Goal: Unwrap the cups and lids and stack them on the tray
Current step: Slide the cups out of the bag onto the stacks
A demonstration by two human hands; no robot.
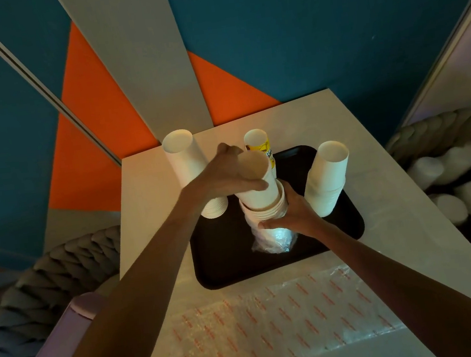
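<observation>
A black tray point(343, 224) lies on a pale table. My left hand point(227, 173) grips the upper part of a tall stack of white paper cups point(260, 193) standing in the tray's middle. My right hand point(289, 213) holds the same stack lower down, where clear plastic wrap point(274, 238) is bunched around its base. A second white cup stack point(327, 179) stands on the tray's right side. A third white stack point(183, 161) leans at the tray's left edge. Behind my left hand stands a stack with a yellow print point(258, 143).
An empty clear wrapper with red lettering point(276, 327) lies flat on the table point(384, 189) near me. A grey braided seat point(34, 289) sits at the left. More white cups or lids point(461, 189) lie on a dark seat at the right. A blue and orange wall stands behind.
</observation>
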